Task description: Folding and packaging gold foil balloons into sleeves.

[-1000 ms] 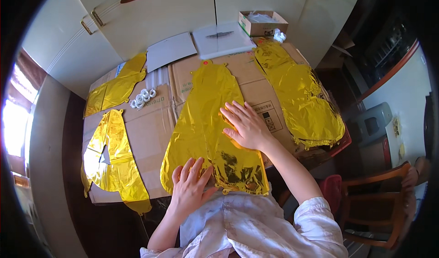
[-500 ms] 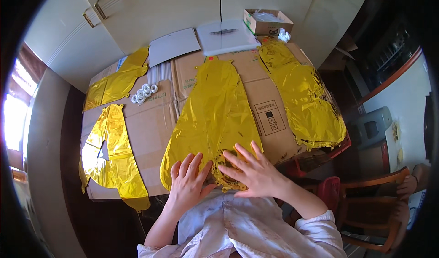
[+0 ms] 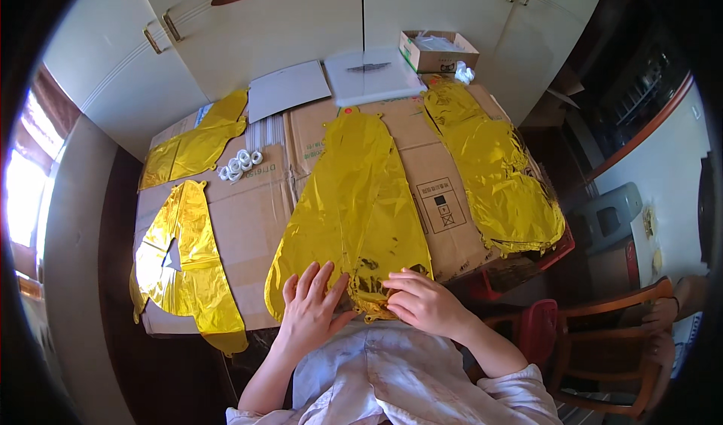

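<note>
A flat gold foil balloon, narrow at the far end and wide towards me, lies in the middle of the cardboard-covered table. My left hand rests on its near left part, open, with the fingers stretched forward. At the crumpled near right corner, my right hand has its fingers bent and drawn together on the foil; their tips are partly hidden. Left of it lies another gold foil balloon with a hole in it. Further gold foil pieces lie at the right and far left.
White ribbon rolls sit at the left-centre of the cardboard. At the back are a grey sheet, a clear plastic sheet, a carton and crumpled white material. A wooden chair with another person's hand stands right.
My right hand has gone from spread fingers to bent, gathered ones at the balloon's near right corner. My left hand stays nearly in place. The view has tilted slightly upward.
</note>
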The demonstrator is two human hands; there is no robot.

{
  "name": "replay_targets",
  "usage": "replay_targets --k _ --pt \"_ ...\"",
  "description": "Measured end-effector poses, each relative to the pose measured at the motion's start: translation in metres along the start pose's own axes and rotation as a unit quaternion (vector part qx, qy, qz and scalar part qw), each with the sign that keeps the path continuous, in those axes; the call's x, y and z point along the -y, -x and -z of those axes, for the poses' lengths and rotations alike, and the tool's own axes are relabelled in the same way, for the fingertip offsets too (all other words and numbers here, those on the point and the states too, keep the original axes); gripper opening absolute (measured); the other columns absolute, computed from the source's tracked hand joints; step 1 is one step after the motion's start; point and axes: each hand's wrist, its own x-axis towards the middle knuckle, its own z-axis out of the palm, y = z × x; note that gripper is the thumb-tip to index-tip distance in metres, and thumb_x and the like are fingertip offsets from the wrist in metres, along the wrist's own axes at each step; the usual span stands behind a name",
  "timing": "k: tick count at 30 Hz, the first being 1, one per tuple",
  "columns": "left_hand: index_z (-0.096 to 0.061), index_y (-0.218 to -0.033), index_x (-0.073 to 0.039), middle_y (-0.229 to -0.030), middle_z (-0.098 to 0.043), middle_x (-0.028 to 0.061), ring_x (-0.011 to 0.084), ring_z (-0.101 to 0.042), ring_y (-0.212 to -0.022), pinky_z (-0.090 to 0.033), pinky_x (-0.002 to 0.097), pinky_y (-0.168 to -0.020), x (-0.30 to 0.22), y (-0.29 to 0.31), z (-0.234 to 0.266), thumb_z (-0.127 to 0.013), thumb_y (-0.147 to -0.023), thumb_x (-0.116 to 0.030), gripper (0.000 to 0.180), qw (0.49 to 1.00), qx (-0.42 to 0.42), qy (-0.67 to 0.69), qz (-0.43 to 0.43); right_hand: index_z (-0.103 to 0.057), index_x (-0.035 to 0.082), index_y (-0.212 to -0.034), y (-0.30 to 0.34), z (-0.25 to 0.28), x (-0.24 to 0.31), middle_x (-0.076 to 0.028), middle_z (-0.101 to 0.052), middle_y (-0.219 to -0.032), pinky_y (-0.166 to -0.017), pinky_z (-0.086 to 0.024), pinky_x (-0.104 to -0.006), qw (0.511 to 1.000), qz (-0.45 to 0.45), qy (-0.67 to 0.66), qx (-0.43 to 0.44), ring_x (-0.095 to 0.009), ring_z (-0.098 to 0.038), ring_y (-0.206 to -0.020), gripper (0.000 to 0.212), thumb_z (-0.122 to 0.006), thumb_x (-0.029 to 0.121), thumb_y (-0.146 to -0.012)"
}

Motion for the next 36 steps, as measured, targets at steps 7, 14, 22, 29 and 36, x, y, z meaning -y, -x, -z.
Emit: replay_targets --k 7,14,22,29,36 --pt "-0.055 -0.133 -0.013 -0.141 -0.045 0.0147 0.0332 -0.039 -0.134 -0.027 0.0553 -0.106 0.002 0.001 -0.001 -0.071 -0.08 -0.046 0.064 1.0 0.0 0.015 -0.001 -0.061 0.003 -0.087 0.025 0.014 0.005 -0.011 -0.066 -0.095 -0.078 -0.051 -0.0328 0.955 -0.16 -0.077 -0.239 -0.024 -0.065 -0.089 0.011 -0.071 0.004 -0.082" --pt "-0.056 -0.132 -0.013 -0.141 -0.046 0.0143 0.0332 -0.039 -0.134 -0.026 0.0555 -0.107 0.002 0.0 0.004 -0.073 -0.079 -0.043 0.063 1.0 0.002 0.024 -0.001 -0.047 0.003 -0.103 0.086 0.006 -0.02 -0.007 -0.048 -0.105 -0.078 -0.043 -0.0252 0.827 -0.271 -0.222 -0.439 -0.01 -0.048 -0.087 0.012 -0.053 -0.002 -0.094" --pt "-0.057 -0.131 -0.015 -0.14 -0.047 0.0134 0.0328 -0.04 -0.133 -0.026 0.0553 -0.107 0.005 -0.002 0.003 -0.071 -0.082 -0.037 0.056 1.0 0.007 0.011 -0.008 -0.06 0.003 -0.094 0.06 0.019 0.014 -0.012 -0.061 -0.092 -0.07 -0.047 -0.0348 0.944 -0.18 0.035 -0.275 -0.026 -0.059 -0.078 0.016 -0.065 -0.001 -0.08" --pt "-0.057 -0.13 -0.017 -0.138 -0.048 0.0123 0.0322 -0.041 -0.132 -0.026 0.0552 -0.106 0.004 -0.001 0.004 -0.07 -0.082 -0.034 0.052 1.0 0.002 0.014 -0.017 -0.051 0.001 -0.106 0.08 -0.008 0.015 -0.006 -0.058 -0.094 -0.062 -0.046 -0.0192 0.872 -0.361 -0.228 -0.239 -0.005 -0.056 -0.068 0.023 -0.065 0.0 -0.087" --pt "-0.058 -0.13 -0.019 -0.138 -0.048 0.0119 0.0314 -0.042 -0.132 -0.026 0.0564 -0.106 0.002 -0.003 0.003 -0.07 -0.084 -0.036 0.051 1.0 0.006 -0.001 -0.02 -0.046 0.004 -0.109 0.086 -0.018 0.009 -0.003 -0.053 -0.102 -0.074 -0.046 -0.0188 0.785 -0.389 -0.399 -0.272 -0.005 -0.056 -0.081 0.03 -0.061 -0.009 -0.087"
